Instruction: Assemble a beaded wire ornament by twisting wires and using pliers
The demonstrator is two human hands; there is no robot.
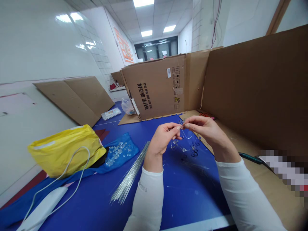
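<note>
My left hand (163, 138) and my right hand (204, 128) meet above the blue table, fingertips almost touching. Each is pinched closed at a thin wire (188, 138), which curves in a loop below the fingers. What exactly sits between the fingertips is too small to make out. Under and behind the hands is a strand of clear beads (184, 149), with several dark rings (194, 151) close to it. Left of my left forearm lies a bundle of straight, silvery wires (132, 175). Further left, loose clear beads (117, 152) are spread on a blue bag (131, 141).
A yellow bag (67, 150) and a white device with a cable (45, 208) occupy the left. Cardboard panels (158, 89) stand at the back and right. A plastic case (111, 113) sits far left, and a dark green handle (250, 158) lies right of my right arm.
</note>
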